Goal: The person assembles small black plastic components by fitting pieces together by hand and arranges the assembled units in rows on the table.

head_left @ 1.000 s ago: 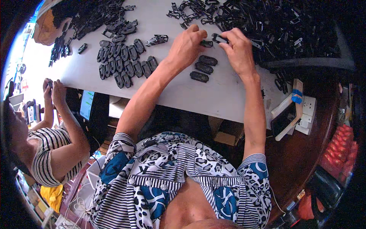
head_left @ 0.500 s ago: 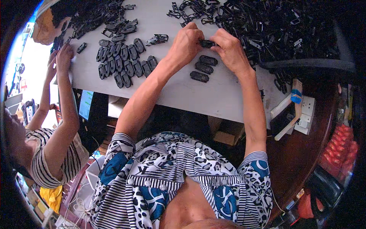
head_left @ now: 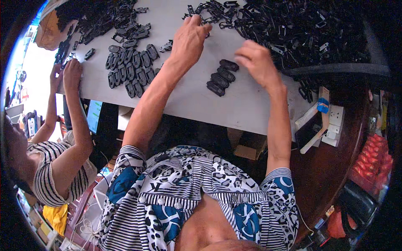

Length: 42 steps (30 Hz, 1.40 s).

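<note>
My left hand point(head_left: 189, 41) reaches over the far part of the table to the near edge of a pile of loose black frame-like plastic parts point(head_left: 213, 11). Its fingers are bent together, and whatever they hold is hidden. My right hand point(head_left: 258, 62), slightly blurred, hovers with thumb and fingers apart and nothing visible in them. Just left of it lies a short, slanted column of black oval plastic pieces point(head_left: 223, 78), touching or nearly touching one another. My left wrist partly covers another loose black part point(head_left: 166, 46).
Rows of black oval pieces point(head_left: 132, 67) lie left of my left forearm. A large dark heap of parts point(head_left: 301, 29) fills the far right. A wooden-handled brush point(head_left: 317, 131) and a white power strip point(head_left: 335, 125) lie at right. On the left, a co-worker's hands point(head_left: 69, 73) handle parts.
The oval piece between my hands has left them, and the column has one more piece and is shifted. My left hand moved up and left to the loose parts; my right hand drew back slightly.
</note>
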Motion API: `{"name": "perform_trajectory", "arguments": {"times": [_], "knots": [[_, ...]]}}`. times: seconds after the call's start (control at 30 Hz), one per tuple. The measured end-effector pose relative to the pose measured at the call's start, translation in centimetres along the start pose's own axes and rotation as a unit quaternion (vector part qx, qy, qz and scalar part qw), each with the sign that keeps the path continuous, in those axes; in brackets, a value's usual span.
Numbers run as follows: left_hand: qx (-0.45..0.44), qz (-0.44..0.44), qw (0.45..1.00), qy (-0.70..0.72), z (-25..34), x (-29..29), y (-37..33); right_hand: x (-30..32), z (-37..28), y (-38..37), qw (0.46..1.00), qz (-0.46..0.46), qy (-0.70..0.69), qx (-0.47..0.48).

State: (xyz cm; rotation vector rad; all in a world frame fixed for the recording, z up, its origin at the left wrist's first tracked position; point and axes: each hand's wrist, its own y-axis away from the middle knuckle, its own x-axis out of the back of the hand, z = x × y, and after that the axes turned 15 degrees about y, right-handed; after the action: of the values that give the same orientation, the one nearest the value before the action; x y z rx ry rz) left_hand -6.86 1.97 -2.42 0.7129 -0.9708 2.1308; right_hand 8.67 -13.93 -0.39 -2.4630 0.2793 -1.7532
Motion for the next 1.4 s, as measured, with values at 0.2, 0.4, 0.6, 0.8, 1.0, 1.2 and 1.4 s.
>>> {"name": "perform_trajectory", "arguments": {"times": [0.2,0.4,0.6,0.8,1.0,1.2,1.4], "knots": [[-0.037,-0.014,0.993,-0.111,-1.0,-0.8,-0.9,2.8,2.3,-0.6,0.979,0.116,0.112,-0.12],[-0.039,-0.083,0.992,0.091,0.2,-2.0,-0.2,0.5,2.5,-3.5,0.953,0.073,0.256,-0.143],[-0.067,-0.079,0.985,0.14,0.6,-3.1,-0.2,-1.3,3.2,-3.8,0.948,0.088,0.276,-0.133],[-0.04,-0.032,0.99,0.135,0.3,-3.4,-0.2,-0.4,3.6,-2.6,0.974,0.134,0.12,-0.138],[0.014,-0.015,0.975,0.22,-0.1,-3.1,0.0,-0.2,0.6,-1.5,0.984,0.091,-0.02,-0.153],[0.023,0.003,0.995,0.096,0.3,-2.4,0.0,-1.1,-0.9,-1.2,0.976,0.023,0.157,-0.149],[-0.001,0.016,0.995,0.098,-0.4,-2.1,0.6,-1.0,-0.1,-1.0,0.979,0.088,0.142,-0.119]]}}
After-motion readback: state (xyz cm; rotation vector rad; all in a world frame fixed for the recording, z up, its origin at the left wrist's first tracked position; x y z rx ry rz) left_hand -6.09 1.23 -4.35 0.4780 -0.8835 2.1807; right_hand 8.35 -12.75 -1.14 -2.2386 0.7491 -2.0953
